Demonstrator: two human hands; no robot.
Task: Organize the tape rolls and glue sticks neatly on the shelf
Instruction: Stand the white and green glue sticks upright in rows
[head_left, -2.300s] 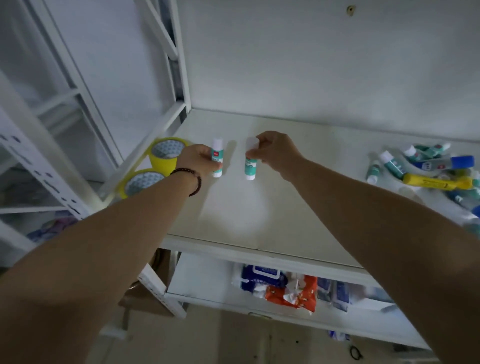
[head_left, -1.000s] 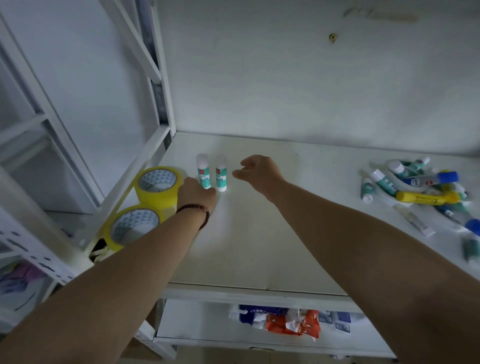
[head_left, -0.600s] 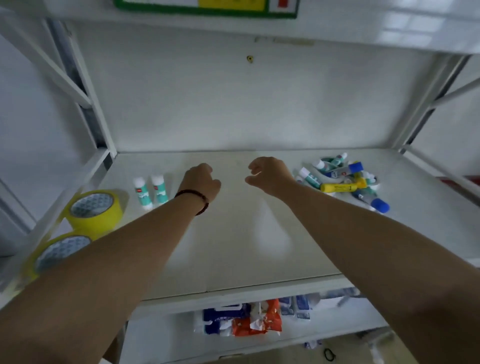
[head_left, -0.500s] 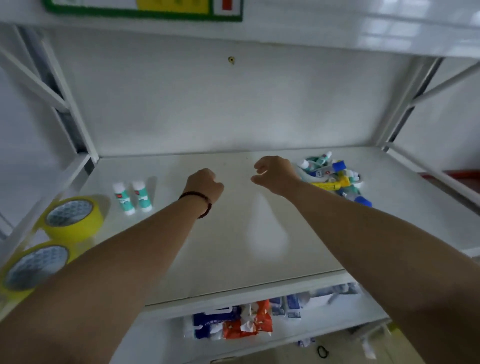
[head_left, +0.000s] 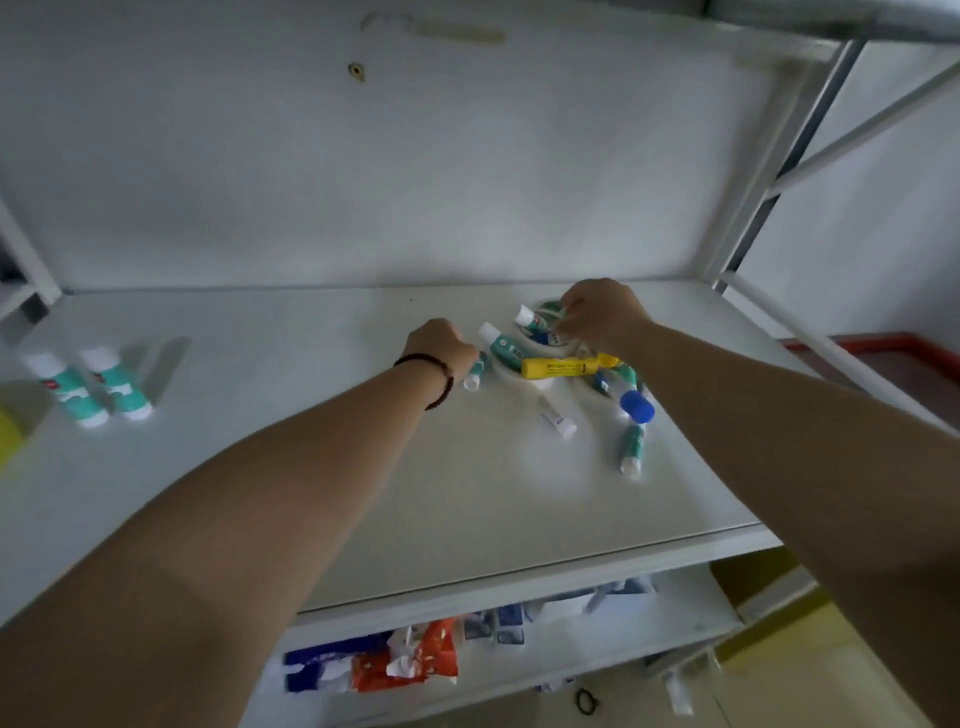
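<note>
Two glue sticks stand paired near the shelf's left edge; the pile toward the right's still loose. Left hand and right hand both reaching in, can't tell either grip.

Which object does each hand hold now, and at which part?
Cannot be told. The left hand covers one end of a small glue stick; the right hand reaches into the pile, fingers hidden.

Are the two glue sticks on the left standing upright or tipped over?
Upright. Both glue sticks stand on their bases side by side on the shelf, white caps on top, away from the pile both hands are reaching into.
</note>
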